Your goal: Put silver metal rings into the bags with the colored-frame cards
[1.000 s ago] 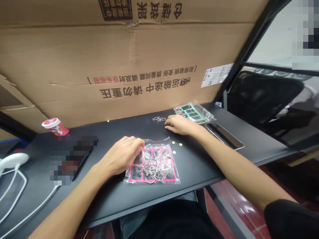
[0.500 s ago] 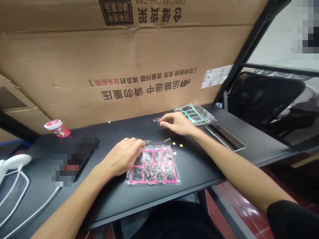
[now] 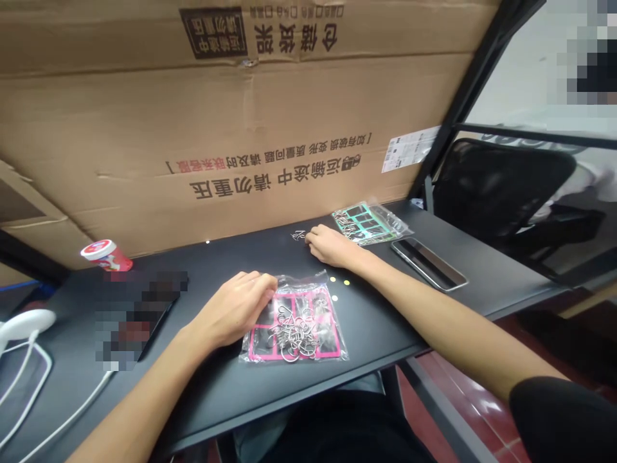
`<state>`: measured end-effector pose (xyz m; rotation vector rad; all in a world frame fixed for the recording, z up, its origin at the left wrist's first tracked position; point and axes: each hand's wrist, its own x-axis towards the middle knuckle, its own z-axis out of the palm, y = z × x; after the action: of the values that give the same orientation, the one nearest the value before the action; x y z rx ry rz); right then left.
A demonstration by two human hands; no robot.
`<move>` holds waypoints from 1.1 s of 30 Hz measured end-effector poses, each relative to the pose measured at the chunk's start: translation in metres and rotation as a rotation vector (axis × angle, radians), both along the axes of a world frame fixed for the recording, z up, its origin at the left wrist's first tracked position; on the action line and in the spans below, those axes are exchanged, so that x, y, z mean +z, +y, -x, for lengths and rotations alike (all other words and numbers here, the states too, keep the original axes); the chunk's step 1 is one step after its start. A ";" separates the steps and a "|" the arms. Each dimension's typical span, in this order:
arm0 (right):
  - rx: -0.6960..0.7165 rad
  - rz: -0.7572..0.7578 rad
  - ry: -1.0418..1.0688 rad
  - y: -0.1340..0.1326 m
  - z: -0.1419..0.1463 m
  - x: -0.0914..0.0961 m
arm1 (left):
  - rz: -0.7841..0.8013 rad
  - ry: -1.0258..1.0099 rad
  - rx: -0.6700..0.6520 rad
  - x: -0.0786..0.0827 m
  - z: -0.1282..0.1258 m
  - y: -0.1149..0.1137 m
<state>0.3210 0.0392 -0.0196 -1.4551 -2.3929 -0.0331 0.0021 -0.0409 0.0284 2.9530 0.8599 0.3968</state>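
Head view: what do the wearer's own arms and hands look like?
The left hand and right hand are ungloved; no watch or bracelet shows. A plain black sleeve covers the upper part of the right arm. The left forearm is bare to the picture's edge.

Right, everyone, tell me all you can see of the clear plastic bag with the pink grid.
The clear plastic bag with a pink grid lies flat on the black desk, near the front edge. It looks thin and shiny, with wrinkled edges; pink lines frame dark rectangles. A tangle of silvery, metal-looking loops covers its middle; whether inside or on top is unclear. The left hand touches its upper left corner.
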 end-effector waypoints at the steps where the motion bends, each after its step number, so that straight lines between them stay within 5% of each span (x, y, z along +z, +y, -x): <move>1: -0.006 0.005 0.016 0.000 -0.001 0.000 | 0.000 0.001 0.001 0.000 0.000 0.000; 6: -0.061 0.024 0.186 -0.001 -0.007 0.004 | -0.003 0.001 0.004 0.000 0.000 -0.001; 9: -0.081 0.041 0.535 -0.011 -0.008 0.017 | 0.001 0.002 0.012 0.000 0.001 -0.001; 12: 0.244 0.396 0.792 -0.027 -0.004 0.033 | 0.019 0.004 0.017 -0.001 0.001 -0.001; 14: 0.432 0.609 0.739 -0.034 -0.001 0.038 | 0.030 0.006 0.018 -0.001 0.001 -0.001; 15: 0.430 0.590 0.735 -0.034 0.000 0.038 | 0.033 0.007 0.020 -0.001 0.001 0.000; 18: 0.175 0.223 0.702 -0.025 -0.005 0.030 | 0.040 0.011 0.027 -0.001 0.002 0.000; 21: -0.048 -0.023 0.382 -0.011 -0.022 0.018 | 0.031 0.011 0.025 -0.001 0.002 0.000; 26: -0.042 0.100 -0.047 -0.002 -0.045 0.015 | -0.016 0.003 0.004 0.000 0.001 -0.001; 33: -0.135 0.118 -0.068 -0.001 -0.044 0.015 | -0.020 0.007 0.014 0.000 0.002 -0.001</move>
<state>0.3651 0.0385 -0.0048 -1.6931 -2.3820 0.0273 0.0002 -0.0415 0.0284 2.9705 0.8829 0.3980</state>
